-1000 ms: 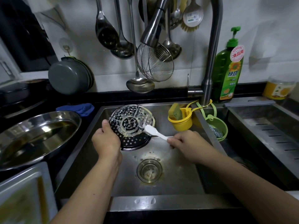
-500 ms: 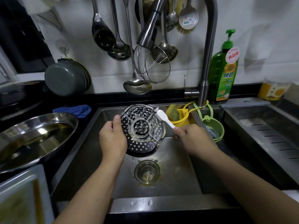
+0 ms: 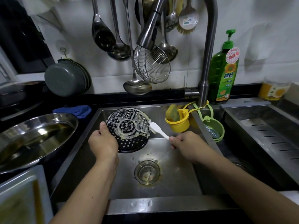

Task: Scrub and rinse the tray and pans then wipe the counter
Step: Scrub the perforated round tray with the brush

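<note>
The left hand (image 3: 103, 143) has its grip clamped on the near-left rim of the perforated tray (image 3: 127, 126), held tilted over the sink (image 3: 169, 159). The right hand (image 3: 186, 144) pinches a white brush (image 3: 159, 130), whose head touches the tray's far-right edge.

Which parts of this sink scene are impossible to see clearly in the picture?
All in the head view:
- Brush bristles: face the perforated tray, hidden behind the brush head.
- Tray's lower left rim: covered by the left hand.
- Brush handle end: inside the right hand.
- White tray: cut off by the frame's left and bottom edges.
</note>
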Motion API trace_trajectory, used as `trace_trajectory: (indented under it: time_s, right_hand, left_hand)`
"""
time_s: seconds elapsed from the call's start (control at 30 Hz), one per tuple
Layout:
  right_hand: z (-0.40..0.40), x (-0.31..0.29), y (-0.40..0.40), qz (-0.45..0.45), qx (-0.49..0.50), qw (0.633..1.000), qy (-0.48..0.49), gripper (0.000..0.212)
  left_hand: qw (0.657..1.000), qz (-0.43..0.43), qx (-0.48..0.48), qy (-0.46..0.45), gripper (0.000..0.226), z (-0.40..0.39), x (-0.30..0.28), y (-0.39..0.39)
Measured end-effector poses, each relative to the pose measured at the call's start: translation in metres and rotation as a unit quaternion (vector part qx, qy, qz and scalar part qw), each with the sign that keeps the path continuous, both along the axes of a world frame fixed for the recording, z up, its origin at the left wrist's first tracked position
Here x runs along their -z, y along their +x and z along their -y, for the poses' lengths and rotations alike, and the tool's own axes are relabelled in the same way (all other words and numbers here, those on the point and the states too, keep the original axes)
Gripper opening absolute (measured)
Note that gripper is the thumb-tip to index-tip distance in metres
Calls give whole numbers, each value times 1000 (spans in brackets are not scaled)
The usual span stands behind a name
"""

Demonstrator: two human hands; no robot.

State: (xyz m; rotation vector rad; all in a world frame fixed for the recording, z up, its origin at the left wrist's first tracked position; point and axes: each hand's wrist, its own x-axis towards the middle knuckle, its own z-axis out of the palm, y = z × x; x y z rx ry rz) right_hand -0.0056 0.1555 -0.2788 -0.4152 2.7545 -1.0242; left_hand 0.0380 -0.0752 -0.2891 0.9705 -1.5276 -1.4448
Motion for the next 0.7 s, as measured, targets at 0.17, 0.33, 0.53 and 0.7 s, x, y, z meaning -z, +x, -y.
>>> trace_trajectory:
  time_s: [0.17, 0.33, 0.53, 0.7]
  right_hand:
    - [-2, -1, -4, 17, 29, 999, -36, 43]
    - [-6, -7, -10, 4, 59, 996, -61, 44]
    - [-9, -11, -10, -17, 52, 996, -64, 43]
    - [-9, -10, -9, -29, 56, 995, -74, 43]
  left_hand:
    - [996, -19, 56, -64, 47, -5, -5, 0]
    - [978, 1, 133, -163, 50, -16, -6, 2]
    - [971, -3, 152, -185, 48, -16, -7, 2]
    - [973, 5, 141, -183, 49, -18, -6, 3]
